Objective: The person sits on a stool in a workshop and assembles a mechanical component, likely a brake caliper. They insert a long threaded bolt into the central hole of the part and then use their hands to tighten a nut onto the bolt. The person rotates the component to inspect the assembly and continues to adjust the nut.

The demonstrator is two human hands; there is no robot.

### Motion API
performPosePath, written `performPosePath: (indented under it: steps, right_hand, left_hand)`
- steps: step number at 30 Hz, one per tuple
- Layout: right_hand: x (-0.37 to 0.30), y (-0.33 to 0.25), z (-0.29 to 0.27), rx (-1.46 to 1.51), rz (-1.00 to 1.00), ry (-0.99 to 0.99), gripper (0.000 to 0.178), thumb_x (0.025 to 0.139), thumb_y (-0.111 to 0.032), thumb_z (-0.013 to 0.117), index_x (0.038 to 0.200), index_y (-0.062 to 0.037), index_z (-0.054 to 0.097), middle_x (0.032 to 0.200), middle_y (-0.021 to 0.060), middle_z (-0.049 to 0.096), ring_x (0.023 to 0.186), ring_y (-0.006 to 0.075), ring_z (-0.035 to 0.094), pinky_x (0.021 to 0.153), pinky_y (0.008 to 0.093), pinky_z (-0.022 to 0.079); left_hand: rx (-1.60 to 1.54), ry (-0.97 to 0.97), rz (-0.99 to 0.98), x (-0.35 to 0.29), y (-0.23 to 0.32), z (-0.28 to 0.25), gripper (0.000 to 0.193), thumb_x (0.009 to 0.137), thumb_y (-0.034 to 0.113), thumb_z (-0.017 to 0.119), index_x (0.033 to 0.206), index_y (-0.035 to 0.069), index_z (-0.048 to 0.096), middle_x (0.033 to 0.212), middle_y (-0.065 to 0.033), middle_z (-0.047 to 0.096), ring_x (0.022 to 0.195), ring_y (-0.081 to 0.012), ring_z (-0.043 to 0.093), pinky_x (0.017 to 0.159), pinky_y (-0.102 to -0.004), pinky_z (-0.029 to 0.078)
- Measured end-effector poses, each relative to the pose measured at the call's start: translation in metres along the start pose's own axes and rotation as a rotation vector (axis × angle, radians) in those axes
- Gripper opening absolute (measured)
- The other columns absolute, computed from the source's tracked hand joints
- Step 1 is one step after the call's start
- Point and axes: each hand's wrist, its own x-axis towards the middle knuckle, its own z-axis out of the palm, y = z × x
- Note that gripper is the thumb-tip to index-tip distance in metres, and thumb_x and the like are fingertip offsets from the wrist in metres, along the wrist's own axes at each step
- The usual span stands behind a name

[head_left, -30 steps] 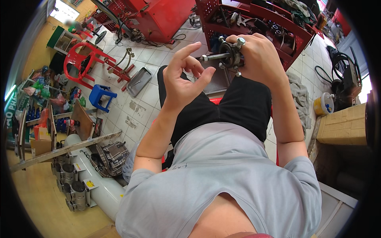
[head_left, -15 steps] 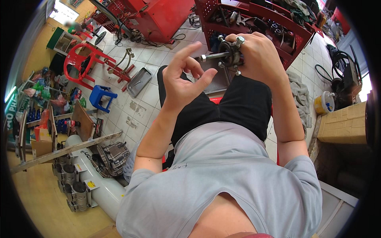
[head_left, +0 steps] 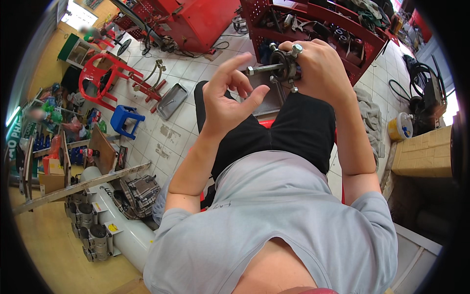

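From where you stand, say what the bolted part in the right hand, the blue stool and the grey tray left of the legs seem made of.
Bolted part: probably steel, dark around the ring, gleaming on the long bolt. Blue stool: likely moulded plastic, smooth, evenly coloured. Grey tray: apparently bare metal, with a dull sheen.

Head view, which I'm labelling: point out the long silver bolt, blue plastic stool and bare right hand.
Long silver bolt (head_left: 268,68), head view: its shank.
Blue plastic stool (head_left: 120,118), head view: its seat.
Bare right hand (head_left: 320,67), head view: its back.
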Motion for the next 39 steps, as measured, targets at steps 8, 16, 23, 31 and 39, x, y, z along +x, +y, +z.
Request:
performPosePath:
  steps: [8,16,23,31,39]
  right_hand:
    - [0.0,0.003,0.0,-0.011,-0.002,-0.006,0.046,0.056,-0.009,0.074,0.101,-0.0094,0.061,0.076,0.0087,0.063,0.074,0.0299,0.062,0.07,0.0382,0.045]
    - [0.0,0.003,0.0,-0.022,-0.002,-0.006,0.046,0.057,-0.011,0.076,0.1,-0.0098,0.061,0.075,0.0089,0.064,0.072,0.0295,0.061,0.069,0.038,0.046]
    - [0.0,0.004,-0.001,-0.012,0.0,-0.014,0.045,0.057,-0.012,0.076,0.099,-0.0096,0.061,0.075,0.0084,0.064,0.072,0.0297,0.061,0.069,0.0378,0.046]
    - [0.001,0.001,-0.002,0.018,0.009,0.008,0.036,0.054,-0.008,0.07,0.089,-0.01,0.061,0.075,0.0065,0.063,0.074,0.0297,0.063,0.07,0.0383,0.048]
    - [0.0,0.003,0.0,0.008,0.0,-0.005,0.045,0.057,-0.011,0.076,0.1,-0.0091,0.061,0.074,0.009,0.063,0.072,0.031,0.061,0.07,0.0386,0.046]
  left_hand:
    - [0.111,-0.022,0.004,-0.007,-0.008,-0.005,0.027,0.072,0.004,0.08,0.085,0.005,0.057,0.066,0.0029,0.054,0.056,-0.002,0.045,0.053,-0.018,0.035]
    - [0.031,-0.003,-0.018,-0.001,-0.001,0.0,0.025,0.073,0.004,0.079,0.091,0.004,0.06,0.065,0.0031,0.053,0.056,-0.0022,0.046,0.053,-0.018,0.035]
    - [0.11,-0.009,-0.01,-0.006,-0.006,-0.003,0.024,0.075,0.004,0.078,0.09,0.004,0.06,0.064,0.0044,0.053,0.056,-0.0015,0.045,0.053,-0.0176,0.034]
    - [0.074,-0.018,-0.031,-0.002,0.001,-0.002,0.024,0.076,0.004,0.077,0.088,0.005,0.057,0.064,0.0037,0.054,0.056,-0.0015,0.044,0.054,-0.0173,0.033]
    - [-0.058,0.116,-0.034,-0.004,-0.005,-0.001,0.024,0.075,0.004,0.077,0.089,0.003,0.058,0.076,0.0003,0.058,0.064,-0.0032,0.049,0.059,-0.0173,0.036]
